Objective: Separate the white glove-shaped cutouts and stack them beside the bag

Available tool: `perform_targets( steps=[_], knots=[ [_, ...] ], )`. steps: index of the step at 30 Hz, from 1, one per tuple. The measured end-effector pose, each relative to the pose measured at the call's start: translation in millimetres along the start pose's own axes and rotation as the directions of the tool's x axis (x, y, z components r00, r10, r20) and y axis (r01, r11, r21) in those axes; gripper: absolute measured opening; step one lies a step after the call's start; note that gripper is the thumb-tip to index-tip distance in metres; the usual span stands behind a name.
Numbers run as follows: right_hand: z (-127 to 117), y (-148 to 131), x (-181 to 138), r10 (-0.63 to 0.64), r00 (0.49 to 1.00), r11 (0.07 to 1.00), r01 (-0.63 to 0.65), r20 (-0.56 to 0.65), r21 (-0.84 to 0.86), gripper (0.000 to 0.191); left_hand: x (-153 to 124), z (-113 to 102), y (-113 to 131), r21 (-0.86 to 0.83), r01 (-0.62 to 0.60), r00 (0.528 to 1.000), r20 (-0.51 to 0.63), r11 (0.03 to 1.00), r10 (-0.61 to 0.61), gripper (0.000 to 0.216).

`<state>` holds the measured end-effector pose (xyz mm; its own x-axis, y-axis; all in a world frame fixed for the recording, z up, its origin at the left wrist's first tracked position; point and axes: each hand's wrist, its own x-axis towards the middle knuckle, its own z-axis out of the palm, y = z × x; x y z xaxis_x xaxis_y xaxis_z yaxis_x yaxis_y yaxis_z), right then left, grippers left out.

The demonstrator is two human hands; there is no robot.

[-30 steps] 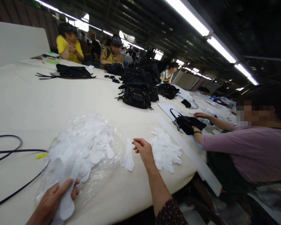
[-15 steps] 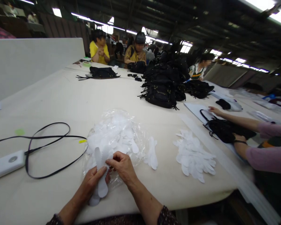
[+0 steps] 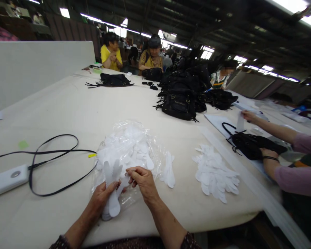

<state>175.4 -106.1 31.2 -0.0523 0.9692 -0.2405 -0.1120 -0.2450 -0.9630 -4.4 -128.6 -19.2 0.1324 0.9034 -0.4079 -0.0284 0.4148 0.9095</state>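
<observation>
- One white box [image 3: 5,180] is laid far left of the plastic bag [image 3: 157,147]. A black cord [image 3: 54,152] is looped from it across the table [image 3: 67,107] to the bag's left edge. The loops lie loose and flat, so that side is only partly free for a sweeping arm.
- Several white pieces [image 3: 114,205] are held upright at the bag's near-left corner by the left hand [image 3: 101,197]. Its fingers are closed round their lower half, probably so that the scalloped tops are left exposed.
- Those tops are pinched by the right hand [image 3: 142,180], thumb and forefinger pressed together on one edge, just in front of the bag.
- The bag is spread flat, with its contents within easy reach of both hands.
- A small stack [image 3: 169,169] is laid just right of the bag and a fanned pile [image 3: 215,173] farther right, with bare cloth between them.
- A long white strip [image 3: 256,190] is laid beyond that pile. Past it, well right of the bag, a co-worker's hand [image 3: 265,152] is rested on a black handbag [image 3: 248,143].
- The table's near edge runs close under both of the wearer's hands.
</observation>
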Motion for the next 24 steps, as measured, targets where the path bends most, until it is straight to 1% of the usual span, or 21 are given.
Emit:
perform_targets(
  steps=[2,4,7,11,15,18,20,24],
  knots=[
    [-3,-1,-1,0.034,0.999,0.999,-0.033,-0.028,0.031,0.028,1,0,-1,-0.015,-0.027,1.000,-0.012,1.000,0.027,0.043],
    [-5,-2,-2,0.068,0.998,0.997,-0.068,-0.016,0.041,0.028,1,-1,-2,-0.016,-0.041,0.999,-0.017,0.999,0.040,0.040],
    [-4,-5,-2,0.088,0.996,0.996,-0.088,0.012,0.033,0.028,1,-1,-2,0.010,-0.018,1.000,-0.002,1.000,0.018,0.041],
    [3,-9,1,0.072,0.996,0.997,-0.073,0.059,0.004,0.028,-2,-1,-1,0.019,-0.035,0.999,0.041,0.999,0.035,0.042],
    [11,-11,7,0.069,0.995,0.998,-0.069,0.068,-0.005,0.033,-2,-2,-2,0.035,-0.030,0.996,0.084,0.999,0.027,0.042],
    [15,-7,11,0.054,0.996,0.998,-0.051,0.071,-0.043,0.023,-1,-3,-5,0.022,0.009,0.998,0.058,1.000,-0.011,0.042],
    [17,-4,12,0.036,0.998,0.997,-0.032,0.052,-0.068,0.020,0,-3,-7,0.000,0.023,0.999,0.042,1.000,-0.023,0.042],
    [19,-1,10,0.010,1.000,0.998,-0.009,0.000,-0.063,0.016,1,-3,-6,0.003,0.008,0.999,0.041,1.000,-0.008,0.044]
  ],
)
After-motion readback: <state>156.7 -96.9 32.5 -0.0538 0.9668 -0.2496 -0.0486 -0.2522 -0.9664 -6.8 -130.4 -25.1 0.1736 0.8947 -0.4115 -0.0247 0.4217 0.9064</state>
